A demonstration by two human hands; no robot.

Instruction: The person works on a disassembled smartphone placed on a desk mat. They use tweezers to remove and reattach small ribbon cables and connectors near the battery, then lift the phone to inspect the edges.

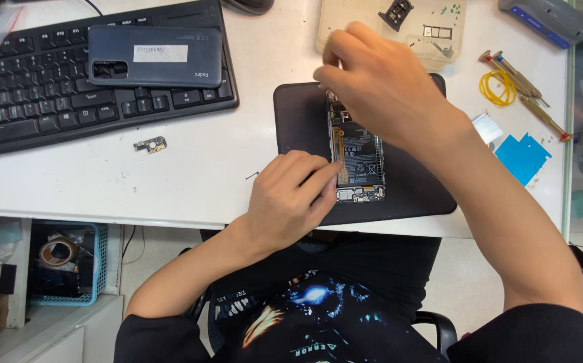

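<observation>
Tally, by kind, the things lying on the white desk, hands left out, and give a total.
Keyboard: 1
Phone back cover: 1
Opened phone: 1
Dark work mat: 1
Small circuit board: 1
Parts tray: 1
Screwdrivers: 2
Yellow rubber band: 1
Blue film piece: 1
Total: 10

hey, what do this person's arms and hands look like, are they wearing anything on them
Both hands, left hand and right hand, are bare: no gloves, rings or watch visible. The forearms are uncovered; short black sleeves end above the elbows.
</observation>
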